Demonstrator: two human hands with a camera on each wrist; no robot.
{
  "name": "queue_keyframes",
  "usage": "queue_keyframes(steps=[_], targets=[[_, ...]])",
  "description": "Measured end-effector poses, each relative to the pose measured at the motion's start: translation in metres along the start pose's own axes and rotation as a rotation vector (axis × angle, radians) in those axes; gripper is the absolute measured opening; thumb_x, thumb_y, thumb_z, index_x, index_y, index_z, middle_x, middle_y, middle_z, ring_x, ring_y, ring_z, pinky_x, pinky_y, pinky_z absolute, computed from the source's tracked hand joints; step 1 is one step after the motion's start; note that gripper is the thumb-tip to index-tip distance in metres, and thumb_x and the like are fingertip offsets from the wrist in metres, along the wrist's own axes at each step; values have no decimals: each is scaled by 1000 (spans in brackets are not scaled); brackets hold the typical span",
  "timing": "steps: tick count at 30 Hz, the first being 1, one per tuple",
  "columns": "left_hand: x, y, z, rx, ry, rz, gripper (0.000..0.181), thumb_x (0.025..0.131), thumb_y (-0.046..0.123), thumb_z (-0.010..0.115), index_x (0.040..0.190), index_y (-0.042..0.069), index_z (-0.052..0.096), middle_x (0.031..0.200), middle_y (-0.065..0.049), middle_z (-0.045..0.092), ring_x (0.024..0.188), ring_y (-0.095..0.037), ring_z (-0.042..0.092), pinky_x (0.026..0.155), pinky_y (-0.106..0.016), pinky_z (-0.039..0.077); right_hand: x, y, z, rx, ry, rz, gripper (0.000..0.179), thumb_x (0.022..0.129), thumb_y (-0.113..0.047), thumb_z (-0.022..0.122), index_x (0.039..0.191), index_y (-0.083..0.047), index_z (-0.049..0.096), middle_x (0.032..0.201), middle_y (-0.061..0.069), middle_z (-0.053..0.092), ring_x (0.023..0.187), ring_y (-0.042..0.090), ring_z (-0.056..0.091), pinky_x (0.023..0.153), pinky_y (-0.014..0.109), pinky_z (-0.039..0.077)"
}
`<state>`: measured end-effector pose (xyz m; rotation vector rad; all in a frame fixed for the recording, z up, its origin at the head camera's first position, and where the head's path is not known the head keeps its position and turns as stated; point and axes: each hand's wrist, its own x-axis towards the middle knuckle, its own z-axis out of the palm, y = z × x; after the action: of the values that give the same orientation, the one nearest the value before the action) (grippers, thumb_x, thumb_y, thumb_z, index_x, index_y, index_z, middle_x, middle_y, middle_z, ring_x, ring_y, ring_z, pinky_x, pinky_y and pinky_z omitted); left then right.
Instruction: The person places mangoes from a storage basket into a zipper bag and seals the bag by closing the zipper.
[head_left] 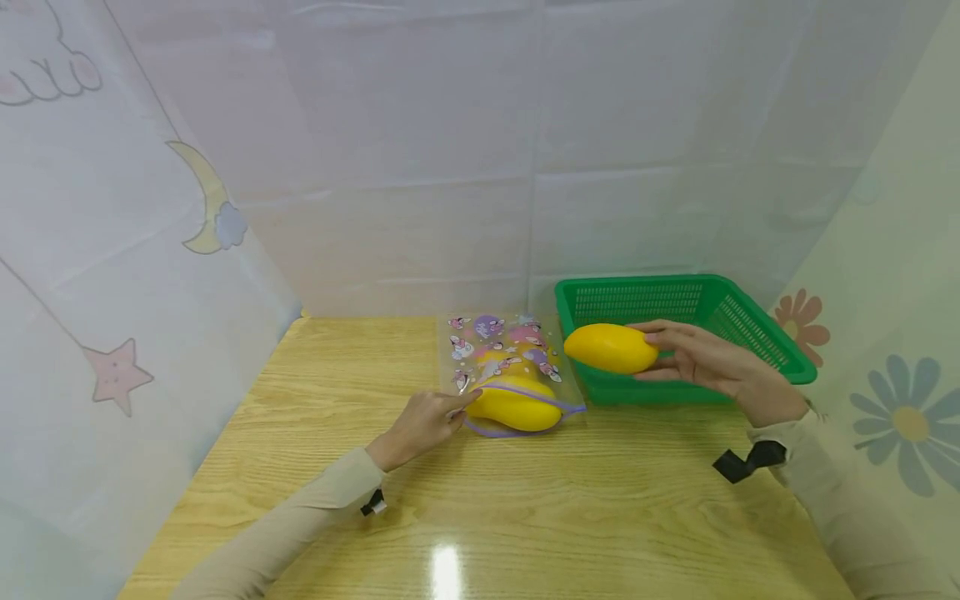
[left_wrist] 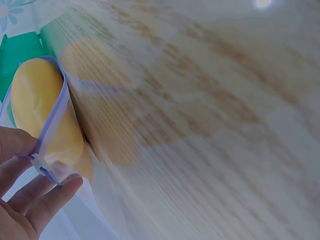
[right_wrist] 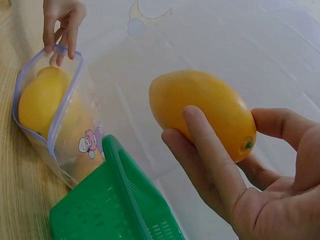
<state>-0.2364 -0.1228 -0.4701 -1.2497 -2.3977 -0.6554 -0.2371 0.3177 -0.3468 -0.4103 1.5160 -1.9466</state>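
A clear zip bag [head_left: 461, 354] printed with cartoon figures lies on the table, its purple-edged mouth facing the person and spread apart. Inside it, near the mouth, is a yellow mango [head_left: 517, 406]; more yellow shows deeper in, partly hidden by the print. My left hand [head_left: 423, 427] pinches the left corner of the bag's rim between thumb and fingers, as the left wrist view shows at the zip slider [left_wrist: 39, 162]. My right hand [head_left: 701, 362] holds another yellow mango [right_wrist: 202, 107] by its stem end, in the air over the basket's near left edge.
A green plastic basket [head_left: 686, 392] with slotted walls stands right of the bag, close to the back wall sheet [head_left: 420, 167]. The wooden table [head_left: 525, 517] reflects a bright light spot near its front. Printed cloth [head_left: 885, 275] borders the right side.
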Motion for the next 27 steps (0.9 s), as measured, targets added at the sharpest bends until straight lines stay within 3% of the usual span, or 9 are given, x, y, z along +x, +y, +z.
queue_keyframes(steps=[8, 21, 27], targets=[[0, 0, 0, -8, 32, 20, 46, 79, -6, 77, 124, 3, 68, 65, -1, 67, 46, 6, 15, 41, -11, 22, 2, 2, 9, -29, 21, 30, 32, 107, -6, 40, 128, -15, 63, 128, 9, 56, 113, 33, 62, 99, 51, 44], [1, -1, 0, -9, 8, 14, 43, 82, -4, 76, 123, 1, 68, 72, -3, 71, 47, 9, 17, 42, -11, 26, 6, 8, 20, -45, -5, 17, 33, 107, -5, 40, 128, -15, 63, 131, 6, 55, 114, 32, 62, 97, 53, 45], [1, 0, 0, -1, 6, 6, 44, 81, -3, 76, 124, 2, 68, 69, -2, 69, 46, 6, 20, 42, -11, 26, 8, 10, 25, -116, 9, 30, 31, 106, -6, 43, 128, -15, 62, 132, 5, 53, 114, 30, 62, 97, 55, 45]])
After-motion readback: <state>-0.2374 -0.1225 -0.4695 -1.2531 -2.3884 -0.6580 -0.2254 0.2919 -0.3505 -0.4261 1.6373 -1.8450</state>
